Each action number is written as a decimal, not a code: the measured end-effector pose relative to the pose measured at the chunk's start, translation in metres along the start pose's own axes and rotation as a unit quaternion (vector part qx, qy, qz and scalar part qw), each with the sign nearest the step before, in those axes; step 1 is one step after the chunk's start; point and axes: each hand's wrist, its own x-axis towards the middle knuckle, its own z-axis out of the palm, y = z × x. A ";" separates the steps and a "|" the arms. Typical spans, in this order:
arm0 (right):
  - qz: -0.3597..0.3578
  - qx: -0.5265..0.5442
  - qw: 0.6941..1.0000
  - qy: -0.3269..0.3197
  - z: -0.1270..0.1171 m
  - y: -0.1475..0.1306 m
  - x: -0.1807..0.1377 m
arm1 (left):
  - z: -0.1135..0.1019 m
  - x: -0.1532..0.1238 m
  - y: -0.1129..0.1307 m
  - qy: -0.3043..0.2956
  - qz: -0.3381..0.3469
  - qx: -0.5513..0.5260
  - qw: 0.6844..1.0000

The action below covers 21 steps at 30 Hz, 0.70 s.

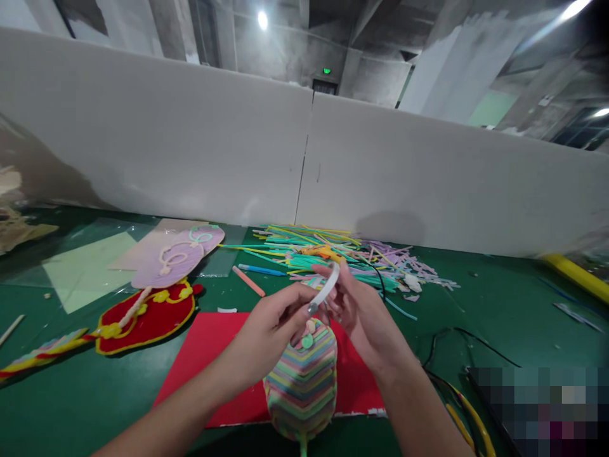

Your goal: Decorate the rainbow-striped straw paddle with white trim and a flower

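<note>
My left hand (280, 317) is closed, its thumb and finger pinching the lower end of a curved white strip (327, 285). At the strip's upper end, the fingers of my right hand (359, 317) are closed on it too. Just below both hands lies an oval fan-shaped piece (301, 387) with pastel chevron stripes, a green rim and a green stem. Small round pieces, one of them a green disc (307, 341), sit near its top. Under it is a red sheet (214, 355), partly covered by my forearms.
Many coloured strips (280, 241) lie piled behind my hands with an orange glue gun (321, 252) on them. A red fan-shaped piece (157, 324) and a purple one (174, 260) are at left. Black cables (435, 343) and a pixelated area (547, 406) are at right. A white partition (190, 139) borders the table.
</note>
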 end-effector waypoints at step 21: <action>-0.047 -0.028 0.998 0.015 -0.004 0.004 0.004 | 0.000 0.006 -0.006 -0.004 -0.054 -0.072 0.996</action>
